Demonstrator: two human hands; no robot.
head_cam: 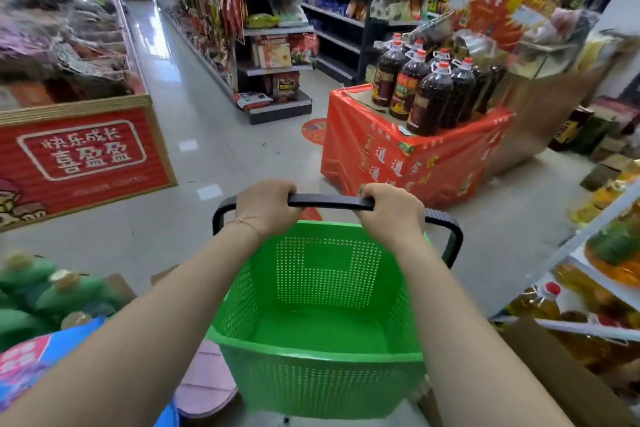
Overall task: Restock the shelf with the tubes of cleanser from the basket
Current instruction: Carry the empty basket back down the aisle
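Note:
A green perforated plastic basket [322, 371] is in front of me, low in the frame, and nothing shows inside it. Its black handle [329, 202] arches over the far rim. My left hand [265, 208] grips the handle's left part, and my right hand [391, 213] grips its right part. Both forearms reach forward over the basket. No tubes of cleanser are in view.
A red-draped table [398, 163] with several large dark oil bottles [429, 94] stands ahead right. A red signboard display [79, 156] is at the left. Stocked shelves [277, 31] line an aisle running ahead. Oil bottles on white shelving [588, 288] stand close at the right.

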